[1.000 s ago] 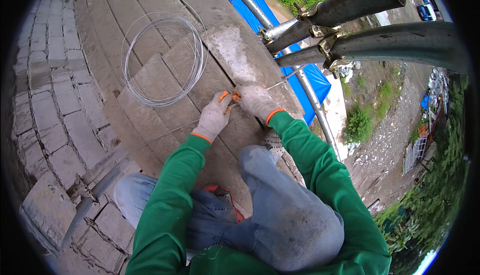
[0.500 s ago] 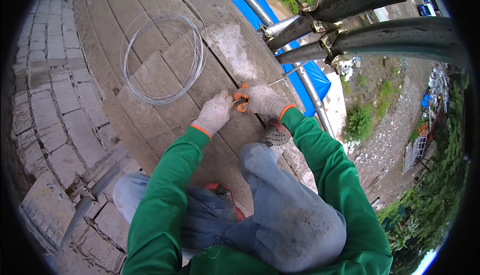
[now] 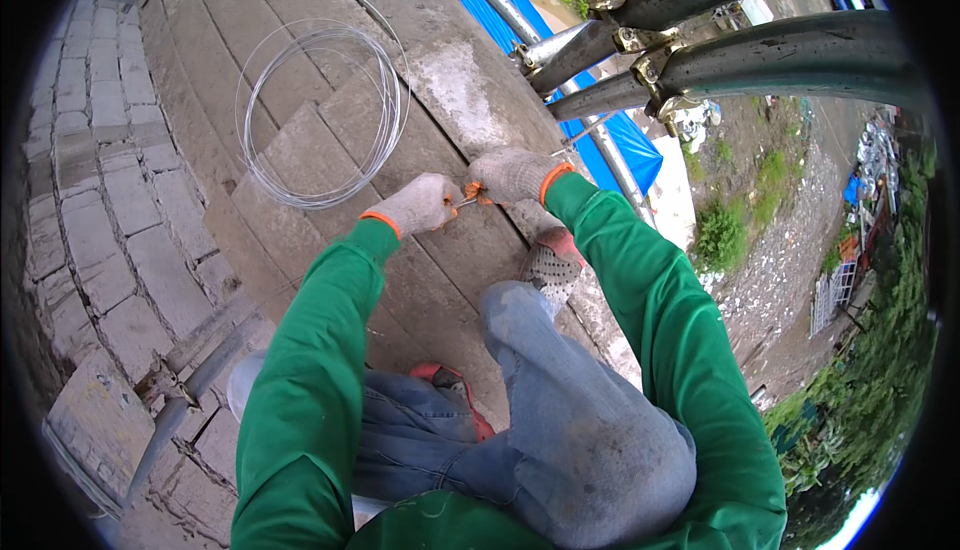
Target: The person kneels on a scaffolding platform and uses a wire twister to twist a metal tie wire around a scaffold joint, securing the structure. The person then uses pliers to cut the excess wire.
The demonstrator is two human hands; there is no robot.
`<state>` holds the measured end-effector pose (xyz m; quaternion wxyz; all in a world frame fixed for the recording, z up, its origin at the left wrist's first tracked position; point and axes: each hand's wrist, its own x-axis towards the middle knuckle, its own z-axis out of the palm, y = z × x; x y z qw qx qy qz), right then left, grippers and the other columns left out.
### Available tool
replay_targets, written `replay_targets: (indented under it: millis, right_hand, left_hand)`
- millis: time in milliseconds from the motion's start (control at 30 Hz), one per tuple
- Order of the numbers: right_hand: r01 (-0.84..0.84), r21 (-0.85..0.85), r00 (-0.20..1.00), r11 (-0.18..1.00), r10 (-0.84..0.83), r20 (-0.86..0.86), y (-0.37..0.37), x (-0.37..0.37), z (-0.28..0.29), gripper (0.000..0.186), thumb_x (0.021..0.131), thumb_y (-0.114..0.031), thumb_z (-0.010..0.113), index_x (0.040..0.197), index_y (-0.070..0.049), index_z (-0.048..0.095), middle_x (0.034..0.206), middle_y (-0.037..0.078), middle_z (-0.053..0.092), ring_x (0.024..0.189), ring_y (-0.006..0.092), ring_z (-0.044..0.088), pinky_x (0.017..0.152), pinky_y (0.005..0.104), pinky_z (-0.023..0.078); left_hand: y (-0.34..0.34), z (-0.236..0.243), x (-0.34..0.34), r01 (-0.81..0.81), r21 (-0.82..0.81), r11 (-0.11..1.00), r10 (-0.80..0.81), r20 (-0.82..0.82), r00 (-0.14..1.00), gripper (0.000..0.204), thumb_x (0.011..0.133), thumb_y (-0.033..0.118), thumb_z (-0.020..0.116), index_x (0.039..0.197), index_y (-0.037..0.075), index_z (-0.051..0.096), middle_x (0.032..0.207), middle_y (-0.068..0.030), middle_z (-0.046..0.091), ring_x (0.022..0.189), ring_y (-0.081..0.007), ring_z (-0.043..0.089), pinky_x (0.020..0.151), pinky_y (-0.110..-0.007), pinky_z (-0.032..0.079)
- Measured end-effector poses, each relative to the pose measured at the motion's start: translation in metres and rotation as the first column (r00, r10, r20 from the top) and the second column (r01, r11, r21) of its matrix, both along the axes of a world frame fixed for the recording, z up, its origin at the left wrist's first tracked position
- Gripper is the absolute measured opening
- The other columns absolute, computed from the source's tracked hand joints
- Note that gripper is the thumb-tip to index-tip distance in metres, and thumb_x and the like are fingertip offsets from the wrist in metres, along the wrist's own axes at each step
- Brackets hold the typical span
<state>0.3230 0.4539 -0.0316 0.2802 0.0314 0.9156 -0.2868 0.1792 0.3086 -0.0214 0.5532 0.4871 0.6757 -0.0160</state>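
Both my hands wear pale knit gloves with orange cuffs and orange fingertips, and they meet above the wooden planks [image 3: 440, 280]. My left hand [image 3: 425, 202] is closed, pinching a short thin wire [image 3: 466, 203] that sticks out toward the other hand. My right hand [image 3: 512, 173] is closed too, its fingertips curled around the wire's other end. Most of the wire is hidden by the gloves. Up and left of my hands a loose coil of silvery wire [image 3: 318, 202] lies on the planks.
Grey scaffold pipes [image 3: 790, 55] joined by brass-coloured clamps [image 3: 655, 75] stand at the right. Beyond the plank edge hang a blue tarp [image 3: 632, 155] and a drop to rubble-strewn ground [image 3: 780, 290]. A block wall [image 3: 130, 200] runs along the left. My perforated shoe [image 3: 552, 268] rests near my right hand.
My left hand has shifted a little left and up. The right hand's fingers, more spread before, are now curled in tighter, and that hand has moved slightly up and left.
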Motion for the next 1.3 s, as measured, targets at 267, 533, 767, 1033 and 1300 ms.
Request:
replay_targets:
  millis: [267, 533, 767, 1033, 1300]
  right_hand:
    - [-0.134, -0.119, 0.989, 0.984, 0.140, 0.045, 0.010, -0.013, 0.014, 0.023, 0.082, -0.021, 0.074, 0.102, -0.010, 0.077, 0.091, 0.015, 0.074, 0.093, 0.0348, 0.071, 0.079, 0.0470, 0.056]
    - [-0.256, -0.038, 0.966, 0.966, 0.257, 0.040, 0.011, -0.025, 0.008, 0.024, 0.084, -0.019, 0.074, 0.106, -0.010, 0.074, 0.091, 0.016, 0.072, 0.091, 0.0362, 0.070, 0.078, 0.0472, 0.055]
    - [-0.075, -0.261, 0.944, 0.962, 0.153, 0.293, 0.021, -0.032, -0.004, 0.021, 0.087, -0.020, 0.072, 0.106, -0.012, 0.077, 0.083, 0.011, 0.072, 0.074, 0.0253, 0.069, 0.071, 0.0413, 0.055]
    - [0.196, -0.303, 0.979, 0.933, -0.173, 0.104, 0.013, -0.008, -0.007, 0.016, 0.086, -0.022, 0.069, 0.099, -0.014, 0.076, 0.084, 0.010, 0.074, 0.076, 0.0285, 0.069, 0.072, 0.0420, 0.054]
    - [0.337, -0.033, 0.941, 0.941, -0.335, 0.057, -0.004, -0.002, -0.005, 0.024, 0.086, -0.029, 0.065, 0.102, -0.013, 0.075, 0.100, 0.016, 0.074, 0.102, 0.0351, 0.069, 0.089, 0.0469, 0.054]
  left_hand:
    - [-0.086, -0.007, 0.076, -0.766, 0.464, 0.445, 0.862, 0.010, 0.507, 0.044, 0.080, 0.003, 0.077, 0.123, 0.000, 0.066, 0.107, -0.0155, 0.064, 0.087, -0.0260, 0.069, 0.073, -0.036, 0.057]
    - [-0.052, -0.031, 0.151, -0.809, 0.556, 0.191, 0.965, 0.043, 0.258, 0.048, 0.084, 0.007, 0.074, 0.131, 0.000, 0.064, 0.111, -0.0160, 0.057, 0.081, -0.0254, 0.065, 0.071, -0.037, 0.054]
    - [-0.038, -0.015, 0.138, -0.749, 0.479, 0.458, 0.887, -0.184, 0.424, 0.020, 0.089, 0.019, 0.069, 0.101, 0.003, 0.070, 0.106, -0.0191, 0.065, 0.100, -0.0369, 0.065, 0.081, -0.046, 0.055]
    - [-0.001, -0.023, 0.160, -0.946, -0.316, -0.077, 0.823, 0.515, -0.239, 0.034, 0.104, 0.029, 0.052, 0.089, 0.000, 0.064, 0.067, -0.0073, 0.057, 0.053, -0.0196, 0.057, 0.048, -0.034, 0.050]
    - [-0.022, -0.033, 0.176, -0.991, 0.099, -0.091, 0.970, 0.235, -0.066, 0.034, 0.092, 0.011, 0.070, 0.122, -0.005, 0.062, 0.097, -0.0118, 0.066, 0.072, -0.0171, 0.061, 0.057, -0.034, 0.049]
